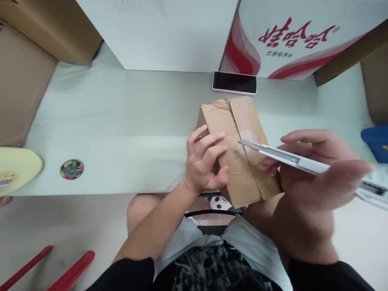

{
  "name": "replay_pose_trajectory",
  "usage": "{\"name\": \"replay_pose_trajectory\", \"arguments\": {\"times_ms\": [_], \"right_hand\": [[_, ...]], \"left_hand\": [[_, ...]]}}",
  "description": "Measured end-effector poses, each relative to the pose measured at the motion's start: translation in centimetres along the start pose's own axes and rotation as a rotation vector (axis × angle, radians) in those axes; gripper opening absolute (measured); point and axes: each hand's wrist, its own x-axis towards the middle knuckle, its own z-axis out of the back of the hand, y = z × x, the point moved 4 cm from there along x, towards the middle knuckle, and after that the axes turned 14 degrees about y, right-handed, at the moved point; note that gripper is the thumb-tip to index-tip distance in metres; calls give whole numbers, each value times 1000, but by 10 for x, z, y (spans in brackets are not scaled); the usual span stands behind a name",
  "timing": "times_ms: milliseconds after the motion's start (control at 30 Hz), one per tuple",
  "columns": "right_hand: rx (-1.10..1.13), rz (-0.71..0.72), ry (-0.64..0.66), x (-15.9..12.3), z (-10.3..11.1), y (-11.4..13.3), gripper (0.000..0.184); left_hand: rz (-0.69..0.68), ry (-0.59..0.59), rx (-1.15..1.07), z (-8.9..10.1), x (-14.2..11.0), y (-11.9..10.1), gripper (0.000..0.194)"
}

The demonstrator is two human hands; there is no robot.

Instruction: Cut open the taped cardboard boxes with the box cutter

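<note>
A brown cardboard box with staples and clear tape across its top seam lies tilted at the table's front edge, partly over my lap. My left hand rests on its left side, thumb and fingers bent over the top edge to steady it. In my right hand is a utility knife with a white and grey handle. Its blade points left, and the tip appears over the middle seam; whether it touches the cardboard I cannot tell. Some right fingertips are beside the box's right side.
A phone lies behind the box, before a white carton with red lettering. Brown cartons stand at the back left. A round colourful disc and a pale yellow object are on the left; a blue object is far right.
</note>
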Motion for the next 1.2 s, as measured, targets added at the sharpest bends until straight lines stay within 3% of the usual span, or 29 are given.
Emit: {"name": "replay_pose_trajectory", "arguments": {"times_ms": [100,200,300,433,567,833,1067,1200], "right_hand": [[15,35,-18,-4,-1,3,56],[-132,11,6,-4,0,2,27],[-268,4,61,-3,1,1,12],[-272,-11,97,-4,0,2,19],[-452,-73,98,-3,-2,6,13],[-759,103,198,10,-12,16,9],[-626,45,265,9,-13,19,10],[-400,-77,176,-1,-16,24,9]], "left_hand": [[-10,0,5,2,2,1,28],[-19,-2,-12,3,3,0,27],[-28,7,-24,3,4,-1,26],[-27,-9,-51,3,4,-1,25],[-27,10,-51,4,4,-1,24],[-34,-12,-57,2,4,-1,25],[-34,8,-55,3,4,0,26],[-25,20,-44,3,4,0,25]]}}
